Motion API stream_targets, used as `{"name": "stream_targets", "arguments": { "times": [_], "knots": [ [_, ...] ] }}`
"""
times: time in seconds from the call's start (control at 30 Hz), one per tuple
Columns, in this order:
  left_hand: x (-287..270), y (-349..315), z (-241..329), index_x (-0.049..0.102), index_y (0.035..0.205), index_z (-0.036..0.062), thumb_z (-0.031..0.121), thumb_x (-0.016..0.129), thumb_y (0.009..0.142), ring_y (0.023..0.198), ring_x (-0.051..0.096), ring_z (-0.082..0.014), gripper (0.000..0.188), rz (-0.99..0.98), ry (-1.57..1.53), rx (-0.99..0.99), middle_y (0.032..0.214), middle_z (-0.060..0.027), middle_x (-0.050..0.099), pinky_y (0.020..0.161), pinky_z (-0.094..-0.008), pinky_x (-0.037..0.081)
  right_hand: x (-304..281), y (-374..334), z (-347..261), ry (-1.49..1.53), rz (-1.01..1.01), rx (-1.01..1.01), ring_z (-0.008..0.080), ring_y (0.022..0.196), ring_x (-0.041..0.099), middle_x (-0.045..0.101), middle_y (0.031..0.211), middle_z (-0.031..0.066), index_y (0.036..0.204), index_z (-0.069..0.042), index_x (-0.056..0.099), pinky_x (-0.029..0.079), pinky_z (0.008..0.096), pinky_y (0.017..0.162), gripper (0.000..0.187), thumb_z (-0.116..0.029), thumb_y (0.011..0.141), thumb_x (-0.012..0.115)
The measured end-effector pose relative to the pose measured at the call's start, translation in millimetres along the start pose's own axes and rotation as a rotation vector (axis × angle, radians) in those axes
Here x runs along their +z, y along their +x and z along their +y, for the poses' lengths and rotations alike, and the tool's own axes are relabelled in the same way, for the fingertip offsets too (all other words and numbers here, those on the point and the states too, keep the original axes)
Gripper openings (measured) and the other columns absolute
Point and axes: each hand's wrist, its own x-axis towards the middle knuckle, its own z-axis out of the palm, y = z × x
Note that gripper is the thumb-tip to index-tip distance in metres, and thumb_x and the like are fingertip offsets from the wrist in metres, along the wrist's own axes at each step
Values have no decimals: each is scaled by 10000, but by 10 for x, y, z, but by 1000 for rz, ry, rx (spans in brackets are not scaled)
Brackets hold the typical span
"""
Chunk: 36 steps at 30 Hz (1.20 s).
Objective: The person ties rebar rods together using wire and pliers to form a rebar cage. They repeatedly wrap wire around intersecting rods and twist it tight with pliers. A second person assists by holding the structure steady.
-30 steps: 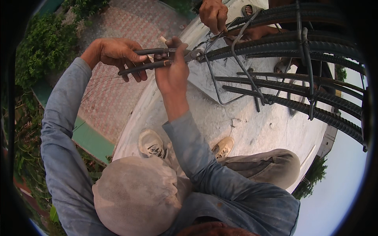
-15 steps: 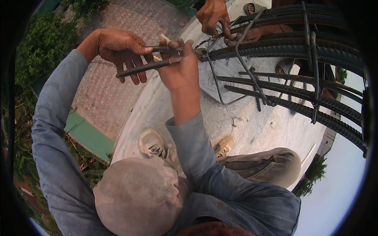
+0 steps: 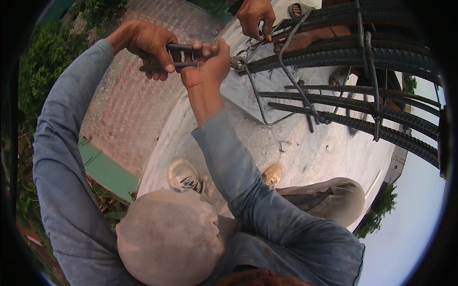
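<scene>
Pincers with two long dark handles (image 3: 178,66) lie across both my hands, their jaws (image 3: 237,63) right at the bent corner of a steel stirrup (image 3: 261,107). My left hand (image 3: 155,45) is closed on the handle ends, its thumb over the lower handle and its fingers behind. Nearer the jaws, my right hand (image 3: 208,64) grips the handles, palm turned up. Whatever the jaws hold, if anything, is too small to make out. Just beyond them, another person's hand (image 3: 256,18) pinches at the upper end of the stirrup.
Ribbed steel bars (image 3: 334,55) tied with stirrups run off to the right. The other person's forearm (image 3: 315,39) and sandalled foot (image 3: 300,9) show behind them. I am on a pale curved concrete ledge (image 3: 286,157); paving (image 3: 119,100) lies beyond its left edge. A cloth-covered round shape (image 3: 169,238) fills the lower middle.
My left hand has gone from spread fingers to a closed grip on the handles. Both hands and the pincers have shifted slightly up and left, and the other person's fingers have lifted slightly.
</scene>
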Motion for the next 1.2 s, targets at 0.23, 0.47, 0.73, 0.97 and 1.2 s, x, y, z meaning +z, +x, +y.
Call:
{"name": "stream_targets", "arguments": {
  "times": [0.23,0.47,0.73,0.97,1.2],
  "knots": [
    [650,-204,-61,722,939,-21,58,747,822,630,705,-166,143,482,455,213,713,-114,706,532,-344,541,-210,-96,-92,135,-229,156,209,668,528,439,651,-22,796,-170,487,512,407,775,269,-284,988,637],
    [604,104,-427,733,1130,112,147,786,837,736,735,-286,300,1105,1144,457,839,-77,760,658,-420,568,273,60,-48,-130,442,-7,168,602,489,425,706,10,923,-101,482,458,383,607,268,-304,988,644],
    [999,-30,-357,677,1108,45,287,845,804,825,719,-342,423,1200,988,429,914,-137,717,737,-466,566,188,-127,-37,-30,200,-6,146,521,403,339,627,-5,797,-129,417,437,382,575,250,-199,1012,525],
    [721,-223,89,630,955,-53,318,846,676,687,662,-290,512,407,655,142,728,-138,638,658,-445,510,-230,-129,-111,72,-273,74,141,549,386,293,606,-32,717,-161,413,451,392,625,344,-178,979,636],
    [1403,21,-220,573,1122,-18,127,822,685,794,719,-436,523,889,694,187,827,-230,720,695,-502,570,-422,-228,-241,46,-370,159,187,647,520,441,610,-10,722,-173,460,508,384,787,394,-316,1001,698]
  ]
}}
